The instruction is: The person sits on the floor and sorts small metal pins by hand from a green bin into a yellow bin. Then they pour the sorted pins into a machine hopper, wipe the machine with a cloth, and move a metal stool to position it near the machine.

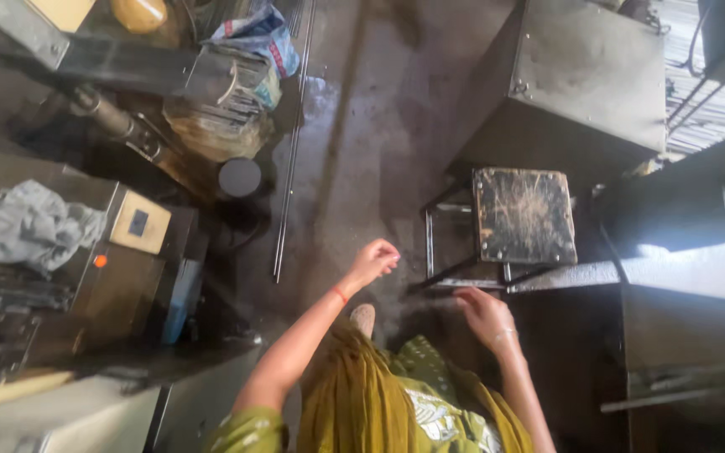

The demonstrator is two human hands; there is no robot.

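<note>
- the concrete floor [379, 126] filled the middle of the view, dark and stained, running away from the person between machines.
- a grey metal cabinet [581, 84] stood at the upper right, well apart from both hands.
- a machine with a tan control panel [140, 222] sat on the left, a grey rag [27, 222] heaped on top of it.
- the stool [522, 214] stood just below the cabinet, its square, scratched black seat level and facing up, its metal legs angled down toward the person.
- thin metal rods [289, 151] lay on the floor, their long axis running from the top of the view down toward the person, leaning slightly left at the near end.
- the right hand [484, 315] hovered near the stool's lower frame, fingers loosely curled and holding nothing; whether it touched the frame was unclear in the dim light.
- the left hand [372, 262] was raised over the floor between rods and stool, fingers bent inward, empty, a red band on the wrist.
</note>
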